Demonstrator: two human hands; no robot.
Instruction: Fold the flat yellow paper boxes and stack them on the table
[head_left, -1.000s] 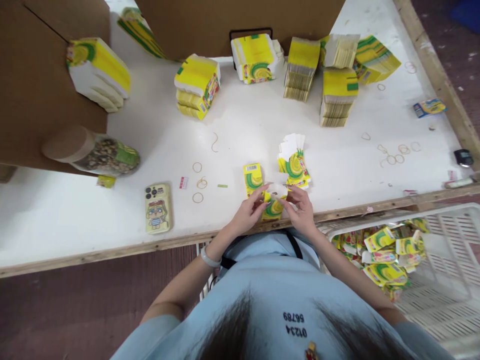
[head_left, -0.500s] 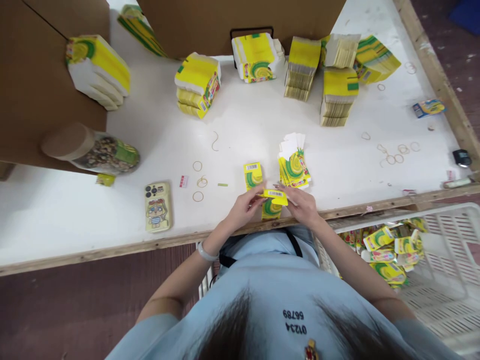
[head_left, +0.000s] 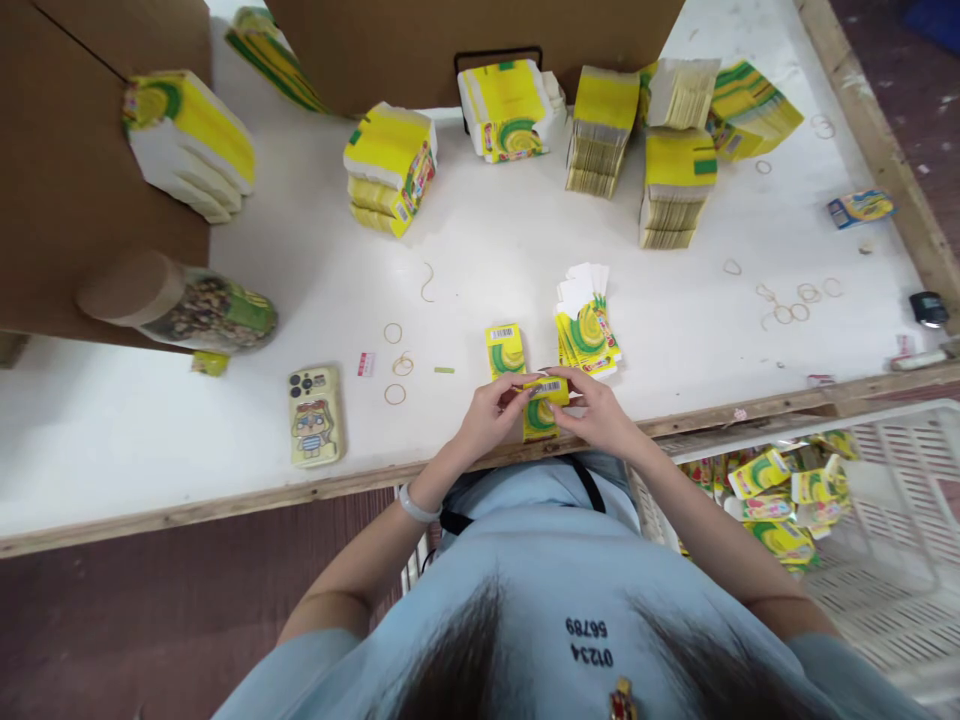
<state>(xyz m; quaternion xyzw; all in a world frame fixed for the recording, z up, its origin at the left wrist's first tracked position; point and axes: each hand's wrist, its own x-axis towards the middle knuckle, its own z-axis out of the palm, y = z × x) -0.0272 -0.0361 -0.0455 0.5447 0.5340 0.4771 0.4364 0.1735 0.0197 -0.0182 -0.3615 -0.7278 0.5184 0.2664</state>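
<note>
My left hand (head_left: 489, 418) and my right hand (head_left: 596, 412) both pinch a small yellow and green carton (head_left: 543, 402) near the table's front edge, its barcoded top flap folded over. A flat carton blank (head_left: 505, 349) lies just beyond my left hand. A fanned pile of flat blanks (head_left: 587, 328) lies just beyond my right hand.
Bundles of yellow blanks (head_left: 679, 185) stand at the back, with brown cardboard panels (head_left: 67, 170) at the left. A phone (head_left: 315, 415), a tube-shaped container (head_left: 180, 305) and loose rubber bands (head_left: 787, 305) lie on the white table (head_left: 150, 440). A white crate (head_left: 870, 540) at the right holds folded cartons.
The white inner flaps that were open a second ago are tucked in, and the yellow barcoded flap has been folded down over the carton's top. Both hands stayed in place.
</note>
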